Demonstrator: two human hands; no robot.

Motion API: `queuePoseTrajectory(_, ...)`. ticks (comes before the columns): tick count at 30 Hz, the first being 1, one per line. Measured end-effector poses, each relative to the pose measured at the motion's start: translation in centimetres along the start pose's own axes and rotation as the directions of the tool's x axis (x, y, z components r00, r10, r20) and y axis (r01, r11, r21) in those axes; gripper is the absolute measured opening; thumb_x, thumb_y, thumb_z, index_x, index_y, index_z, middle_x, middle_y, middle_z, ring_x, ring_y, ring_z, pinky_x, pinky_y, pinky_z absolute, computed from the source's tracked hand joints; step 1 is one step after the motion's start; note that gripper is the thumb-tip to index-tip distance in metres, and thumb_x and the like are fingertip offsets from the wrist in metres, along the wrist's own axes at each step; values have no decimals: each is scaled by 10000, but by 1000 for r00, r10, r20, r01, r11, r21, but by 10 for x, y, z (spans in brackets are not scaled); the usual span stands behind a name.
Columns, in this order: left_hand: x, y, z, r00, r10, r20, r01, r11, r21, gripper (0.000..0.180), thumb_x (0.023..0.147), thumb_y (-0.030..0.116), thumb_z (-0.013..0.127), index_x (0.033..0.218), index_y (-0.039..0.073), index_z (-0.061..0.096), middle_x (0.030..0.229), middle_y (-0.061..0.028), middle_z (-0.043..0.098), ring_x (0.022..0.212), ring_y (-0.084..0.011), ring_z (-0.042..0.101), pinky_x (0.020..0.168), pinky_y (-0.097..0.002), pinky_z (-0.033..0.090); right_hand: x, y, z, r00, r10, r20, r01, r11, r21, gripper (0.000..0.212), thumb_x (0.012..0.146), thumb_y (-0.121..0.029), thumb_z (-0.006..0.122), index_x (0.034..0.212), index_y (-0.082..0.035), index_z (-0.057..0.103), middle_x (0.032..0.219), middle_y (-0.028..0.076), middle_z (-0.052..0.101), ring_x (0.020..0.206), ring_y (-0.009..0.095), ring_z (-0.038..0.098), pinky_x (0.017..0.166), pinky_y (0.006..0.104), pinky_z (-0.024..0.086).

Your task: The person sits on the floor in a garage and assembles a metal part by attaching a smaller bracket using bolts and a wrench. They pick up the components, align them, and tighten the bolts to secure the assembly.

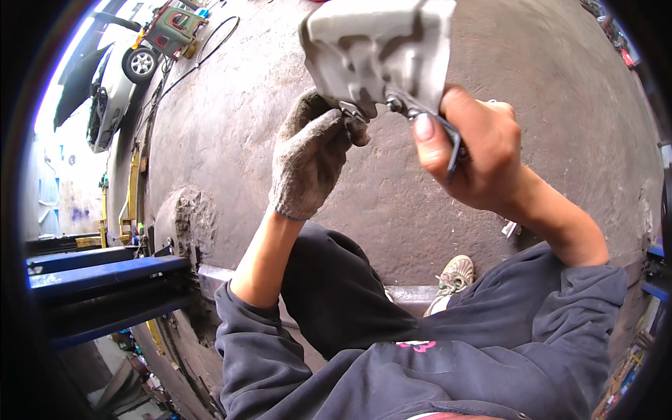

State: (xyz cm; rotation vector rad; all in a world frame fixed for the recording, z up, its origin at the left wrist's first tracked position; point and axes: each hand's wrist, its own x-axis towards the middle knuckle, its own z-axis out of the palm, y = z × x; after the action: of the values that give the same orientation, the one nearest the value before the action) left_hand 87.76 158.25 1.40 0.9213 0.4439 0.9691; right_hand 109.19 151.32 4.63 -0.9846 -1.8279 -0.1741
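Observation:
A pale silver, stamped metal piece like a heat shield [381, 45] is held up in front of me, its top cut off by the frame edge. Two bolts [394, 104] show along its lower edge, beside a dark bent metal bracket [455, 143]. My right hand [483, 143], bare, is closed round the bracket and the piece's lower right corner, thumb lying along the bracket. My left hand [308, 150], in a dirty grey knit glove, pinches a small tab at the lower left corner. Whether a separate small part sits in that pinch is hidden.
A blue lift arm [105, 273] reaches in from the left. Behind it stand a car with a wheel [140, 64] and a green machine [173, 31] with a black hose [217, 45] on the concrete floor. A small metallic piece [511, 229] lies near my right knee.

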Motion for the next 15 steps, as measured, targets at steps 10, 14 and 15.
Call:
queuePoseTrajectory(10,-2,3,7,999,-39,-19,42,980,193,296,970,165,647,1191,-19,576,953,-81,642,798,-159,590,723,-308,454,-14,15,-6,868,474,147,-484,745,459,407,1052,-405,547,962,-12,610,638,-44,494,577,19,418,502,229,331)
queuePoseTrajectory(14,-3,4,4,997,-59,-41,65,985,158,346,955,148,670,1224,-45,568,978,-111,653,799,-167,614,719,-328,510,-15,16,-6,844,506,177,-520,694,497,412,1060,-408,532,870,-44,560,640,-59,461,580,17,393,509,221,319)
queuePoseTrajectory(15,-3,4,3,997,-64,-40,69,987,144,366,946,134,679,1236,-56,563,990,-130,660,805,-177,634,720,-339,542,-15,17,-6,844,506,180,-521,690,503,409,1063,-402,530,852,-52,549,639,-59,458,580,17,395,509,219,320)
